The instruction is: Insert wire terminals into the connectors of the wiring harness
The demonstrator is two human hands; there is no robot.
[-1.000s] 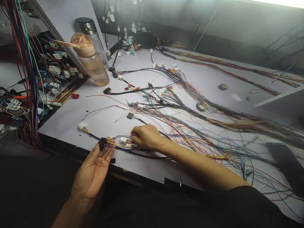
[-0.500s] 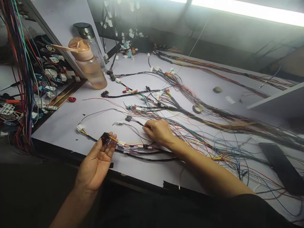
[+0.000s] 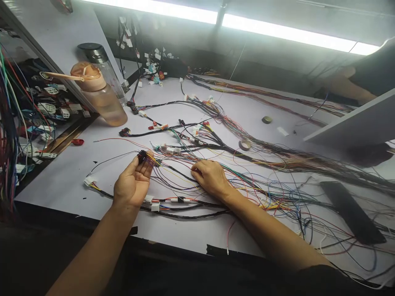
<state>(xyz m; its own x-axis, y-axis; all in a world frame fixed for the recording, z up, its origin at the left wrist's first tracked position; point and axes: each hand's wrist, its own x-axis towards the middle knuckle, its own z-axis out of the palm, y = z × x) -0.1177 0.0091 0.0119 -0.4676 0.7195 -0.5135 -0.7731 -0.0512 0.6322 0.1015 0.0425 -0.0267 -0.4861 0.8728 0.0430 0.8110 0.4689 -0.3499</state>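
Note:
My left hand [image 3: 133, 181], palm up, grips a black connector [image 3: 142, 156] between thumb and fingers; yellow and purple wires run from it to the right. My right hand [image 3: 210, 176] rests low over the wire bundle, its fingers curled around thin wires near a black sleeved cable [image 3: 180, 172]; the fingertips are partly hidden. Below both hands lies a black sleeved harness [image 3: 188, 216] with white connectors [image 3: 155, 206] beside it. A white connector [image 3: 89, 181] lies at the left end of that harness.
Two bottles [image 3: 106, 102] stand at the back left. Other harnesses [image 3: 234, 153] spread across the table [image 3: 108, 209]. Tape rolls [image 3: 245, 144] and a dark phone-like slab [image 3: 352, 211] lie to the right. Another person's arm [image 3: 348, 88] shows at the back right.
My left hand has lifted the black connector up and away from the front harness, drawing its wires along. My right hand stays near the bundle. The camera view has shifted.

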